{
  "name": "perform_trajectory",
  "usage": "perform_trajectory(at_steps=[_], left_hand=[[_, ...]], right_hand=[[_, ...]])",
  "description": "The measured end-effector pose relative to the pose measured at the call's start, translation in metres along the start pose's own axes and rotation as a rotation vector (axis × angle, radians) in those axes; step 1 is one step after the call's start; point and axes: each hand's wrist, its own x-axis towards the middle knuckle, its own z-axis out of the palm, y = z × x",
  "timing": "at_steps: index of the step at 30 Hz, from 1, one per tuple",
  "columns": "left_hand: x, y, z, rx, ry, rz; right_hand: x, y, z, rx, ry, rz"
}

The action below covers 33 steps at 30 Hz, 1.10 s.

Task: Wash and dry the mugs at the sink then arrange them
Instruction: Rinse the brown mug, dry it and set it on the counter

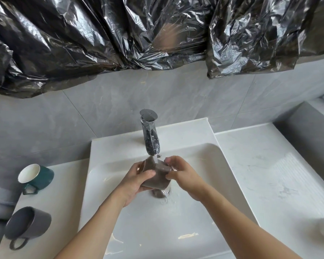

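At the centre of the frame both hands are holding a brown mug (158, 177) tilted on its side over the white basin (209, 184), just under the chrome tap (150, 136), whose water is running onto the mug's matte wall. The left hand (134, 182) is curling round the rim end with its thumb lying across the side; the right hand (183, 173) is pinching the base end between thumb and fingers. At the lower left, on the smooth pale counter (64, 186), two more mugs are lying on their sides: a glossy green mug (39, 177) with a white inside and an angular handle, and below it a matte grey mug (29, 226) with a rounded loop handle. Crinkled, shiny black plastic (120, 34) is hanging across the top over grey marbled tiles (82, 118).
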Motion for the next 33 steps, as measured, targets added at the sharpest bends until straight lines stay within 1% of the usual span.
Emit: perform_trajectory(at_steps=[3,5,7,11,14,18,21,25,28,30,33], left_hand=[[0.0,0.001,0.002,0.112,0.006,0.103],[-0.002,0.003,0.004,0.234,0.006,0.185],[-0.004,0.004,0.006,0.32,-0.003,0.24],[-0.011,-0.001,0.009,0.477,0.018,0.298],[-0.017,-0.001,0.009,0.53,0.026,0.315],[-0.019,0.002,0.007,0.619,0.017,0.352],[-0.014,0.0,0.002,0.635,0.018,0.362],[-0.008,0.0,0.006,0.764,0.007,0.342],[-0.006,0.004,0.013,0.819,0.006,0.317],[-0.006,0.007,0.017,0.831,0.01,0.325],[-0.01,0.014,0.024,0.895,0.005,0.355]], right_hand=[[0.0,0.0,-0.006,0.279,-0.033,0.121],[0.002,-0.004,-0.01,0.392,-0.033,0.148],[0.003,-0.01,-0.011,0.364,-0.059,0.154],[0.004,-0.018,-0.011,0.203,-0.14,0.145],[0.004,-0.02,-0.008,0.176,-0.156,0.13],[0.004,-0.017,-0.002,0.125,-0.097,0.077],[0.004,-0.011,0.003,0.065,-0.031,0.056],[-0.001,-0.008,0.0,0.079,-0.007,0.039],[-0.003,-0.005,-0.006,0.164,0.006,0.025],[-0.003,-0.004,-0.008,0.232,0.006,0.055],[-0.005,-0.005,-0.007,0.254,0.0,0.134]])
